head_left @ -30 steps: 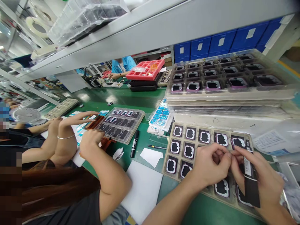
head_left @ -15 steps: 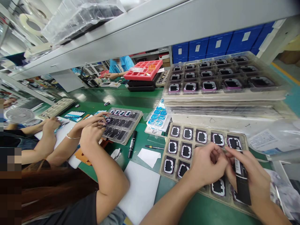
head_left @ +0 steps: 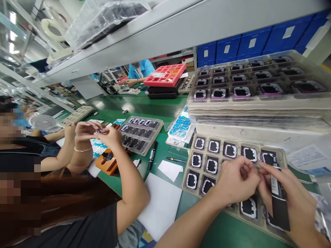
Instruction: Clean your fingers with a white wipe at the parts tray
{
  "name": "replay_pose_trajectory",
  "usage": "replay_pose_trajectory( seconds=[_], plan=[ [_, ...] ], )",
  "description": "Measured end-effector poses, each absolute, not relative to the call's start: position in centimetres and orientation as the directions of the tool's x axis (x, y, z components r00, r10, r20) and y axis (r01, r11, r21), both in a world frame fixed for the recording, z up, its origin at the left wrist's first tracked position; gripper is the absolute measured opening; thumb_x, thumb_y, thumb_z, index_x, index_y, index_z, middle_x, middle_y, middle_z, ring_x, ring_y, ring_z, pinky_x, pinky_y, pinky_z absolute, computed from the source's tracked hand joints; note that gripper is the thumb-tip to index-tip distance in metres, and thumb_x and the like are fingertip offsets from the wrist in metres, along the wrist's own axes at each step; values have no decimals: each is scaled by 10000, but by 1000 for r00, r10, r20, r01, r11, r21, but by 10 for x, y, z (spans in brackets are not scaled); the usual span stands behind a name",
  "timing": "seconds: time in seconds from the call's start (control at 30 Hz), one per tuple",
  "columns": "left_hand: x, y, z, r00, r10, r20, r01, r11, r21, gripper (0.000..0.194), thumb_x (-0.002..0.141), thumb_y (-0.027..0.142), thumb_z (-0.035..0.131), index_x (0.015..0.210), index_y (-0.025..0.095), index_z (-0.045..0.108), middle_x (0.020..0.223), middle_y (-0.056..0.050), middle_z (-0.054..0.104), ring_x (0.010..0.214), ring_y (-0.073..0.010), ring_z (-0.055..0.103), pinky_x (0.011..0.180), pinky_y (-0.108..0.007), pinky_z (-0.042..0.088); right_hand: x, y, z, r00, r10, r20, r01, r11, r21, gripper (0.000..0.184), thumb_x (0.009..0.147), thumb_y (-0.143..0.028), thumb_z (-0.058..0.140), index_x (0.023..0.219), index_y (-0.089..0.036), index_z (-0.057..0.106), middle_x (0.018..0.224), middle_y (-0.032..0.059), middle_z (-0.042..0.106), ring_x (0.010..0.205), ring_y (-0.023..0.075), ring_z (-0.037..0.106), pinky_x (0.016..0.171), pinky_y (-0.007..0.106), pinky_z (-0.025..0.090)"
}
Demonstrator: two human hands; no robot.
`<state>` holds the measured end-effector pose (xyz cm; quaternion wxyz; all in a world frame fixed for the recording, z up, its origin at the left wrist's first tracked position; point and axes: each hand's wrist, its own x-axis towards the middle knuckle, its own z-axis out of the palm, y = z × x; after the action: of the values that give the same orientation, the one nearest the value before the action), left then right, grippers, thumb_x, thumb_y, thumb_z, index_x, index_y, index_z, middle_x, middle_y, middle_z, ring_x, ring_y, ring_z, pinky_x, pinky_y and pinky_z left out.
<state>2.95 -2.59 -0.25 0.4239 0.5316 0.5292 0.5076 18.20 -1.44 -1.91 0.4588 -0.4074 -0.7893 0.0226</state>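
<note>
Green bench (head_left: 217, 234) bears a tray (head_left: 260, 215); above it, left hand (head_left: 238, 182) and right hand (head_left: 294, 196) meet at the fingertips, whether around anything I cannot tell. The right also clasps a marker (head_left: 278, 198), best kept clear of the frames (head_left: 230, 150) seated below.

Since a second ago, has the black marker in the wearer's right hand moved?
No, not noticeably: judged against the tray, the black marker in the right hand still slants over the end at the picture's right.
</note>
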Motion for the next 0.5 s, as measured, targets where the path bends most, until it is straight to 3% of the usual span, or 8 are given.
replay_pose_trajectory(
  seconds=[0.3,0.5],
  plan=[
    [30,-24,1,-59,998,29,36,-27,999,60,835,209,686,858,184,638,676,40,576,585,-72,512,567,-171,431,178,-15,-13,-254,649,717,624,676,-391,555,1012,-288,542,1551,-422,547,1023,40,677,797,283,715,792,485,587],
    [27,-24,3,-41,999,27,38,-25,999,85,859,252,682,869,189,626,697,34,566,584,-79,506,567,-184,424,177,-19,-16,-228,693,684,631,640,-439,545,1012,-365,519,1554,-412,543,1123,54,669,883,353,714,904,595,567]
  ],
)
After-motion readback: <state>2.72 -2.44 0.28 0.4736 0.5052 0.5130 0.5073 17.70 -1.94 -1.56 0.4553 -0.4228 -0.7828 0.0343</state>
